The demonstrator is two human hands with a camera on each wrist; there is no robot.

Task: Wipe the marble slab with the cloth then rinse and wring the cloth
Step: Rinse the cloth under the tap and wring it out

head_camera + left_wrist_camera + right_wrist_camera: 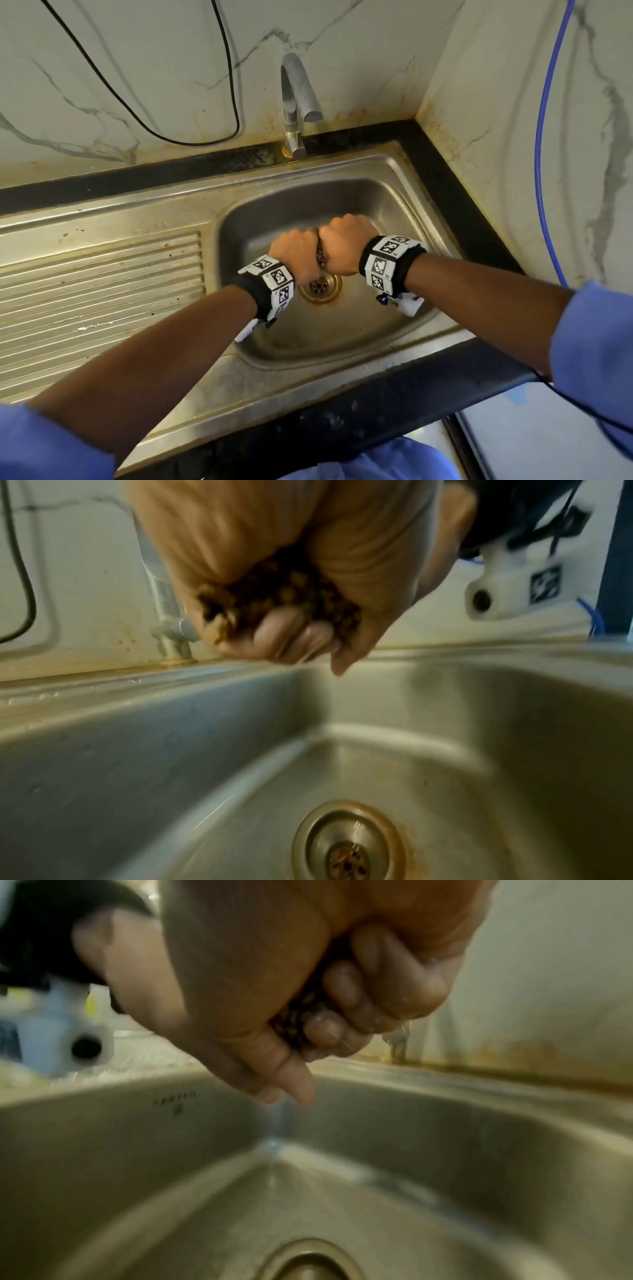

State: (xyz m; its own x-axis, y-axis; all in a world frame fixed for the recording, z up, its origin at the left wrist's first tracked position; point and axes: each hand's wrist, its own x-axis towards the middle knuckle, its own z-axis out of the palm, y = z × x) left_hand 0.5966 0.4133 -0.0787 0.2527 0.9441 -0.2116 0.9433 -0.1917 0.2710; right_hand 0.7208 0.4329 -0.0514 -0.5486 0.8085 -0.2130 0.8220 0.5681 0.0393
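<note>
Both hands are clenched side by side over the steel sink basin point(370, 329), above the drain point(320, 286). My left hand point(296, 253) and right hand point(346, 245) grip a brown patterned cloth point(321, 255) bunched between them; only a thin dark strip of it shows in the head view. The left wrist view shows the cloth point(281, 599) bulging out from under curled fingers point(284, 637). In the right wrist view the cloth point(301, 1020) is squeezed inside the fist, and water trickles from the hand down into the basin point(205, 1191).
A steel tap point(296, 102) stands behind the basin with its spout pointing forward. A ribbed draining board point(99, 294) lies to the left. Black counter edging point(445, 178) and marble-patterned walls point(137, 68) surround the sink. A black cable point(226, 68) and a blue cable point(548, 137) hang on the walls.
</note>
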